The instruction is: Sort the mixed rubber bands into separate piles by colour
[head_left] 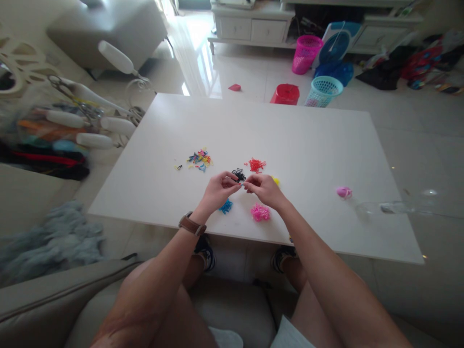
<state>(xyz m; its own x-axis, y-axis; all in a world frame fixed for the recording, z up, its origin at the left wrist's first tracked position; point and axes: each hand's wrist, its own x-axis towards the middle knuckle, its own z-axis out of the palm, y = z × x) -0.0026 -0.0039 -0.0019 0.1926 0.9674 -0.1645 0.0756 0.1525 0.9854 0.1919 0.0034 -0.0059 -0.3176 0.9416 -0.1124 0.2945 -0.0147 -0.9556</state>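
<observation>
Both hands meet above the middle of the white table, fingertips almost touching. Between them is a tiny blue piece, which looks like a small rubber band. My left hand, with a brown watch on its wrist, pinches one side of it; my right hand pinches the other. Just behind the fingertips lies a black pile of similar pieces. A blue pile is partly hidden by my left hand, and a yellow pile mostly by my right. A pink pile sits nearer me, a red pile farther off.
A mixed-colour pile lies to the left on the table. Toward the right edge are a pink-purple bundle and a clear bottle on its side. Beyond the far edge stand a red bin and a light-blue basket.
</observation>
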